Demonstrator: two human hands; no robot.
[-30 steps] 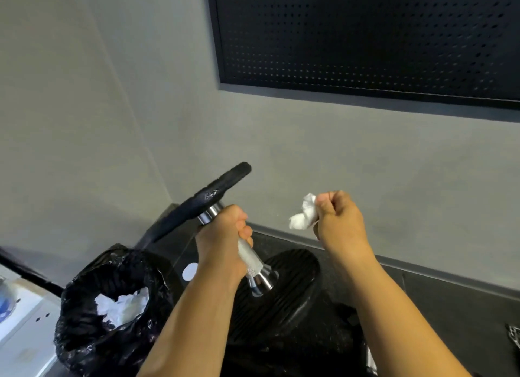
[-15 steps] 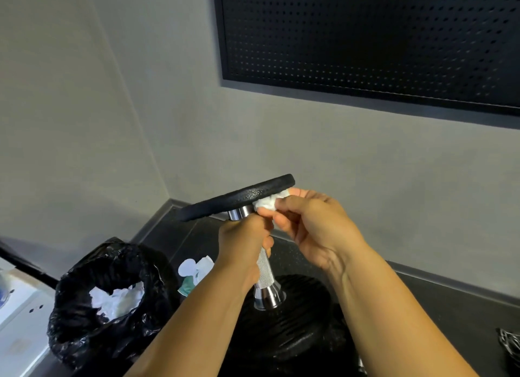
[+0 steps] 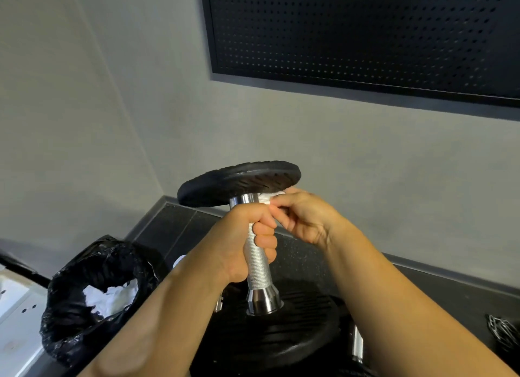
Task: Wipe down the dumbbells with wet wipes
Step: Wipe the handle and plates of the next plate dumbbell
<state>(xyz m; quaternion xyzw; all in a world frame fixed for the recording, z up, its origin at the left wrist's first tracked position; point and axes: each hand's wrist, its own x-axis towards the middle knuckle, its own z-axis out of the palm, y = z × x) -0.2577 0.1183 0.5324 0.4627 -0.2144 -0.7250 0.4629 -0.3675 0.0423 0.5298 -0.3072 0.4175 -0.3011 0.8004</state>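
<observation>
Left hand [image 3: 247, 241] is gripping the knurled handle [image 3: 257, 267] of the dumbbell [image 3: 261, 298], fingers wrapped round its upper part. Right hand [image 3: 304, 216] is pinching a white wet wipe [image 3: 267, 198] and pressing it to the chrome collar [image 3: 243, 200] just under the upper plate [image 3: 239, 181]. The two hands are working just beside each other.

The dumbbell is standing nearly upright, slightly tilted. Its lower plate [image 3: 295, 329] is sitting low over the dark floor [image 3: 174, 230]; contact there cannot be told.

Grey wall [image 3: 281, 129] is running behind, meeting a second wall in a corner at left. A black perforated panel [image 3: 365, 30] is hanging high on it.

At lower left a black bin bag [image 3: 73, 306] is standing open, holding crumpled white wipes [image 3: 109, 295]. A white unit [image 3: 14, 320] is showing beyond it.

Against one second ago: the right hand, then held apart in the air with the wipe, is now at the collar. The upper plate, then steeply tilted, is now lying nearly level.
</observation>
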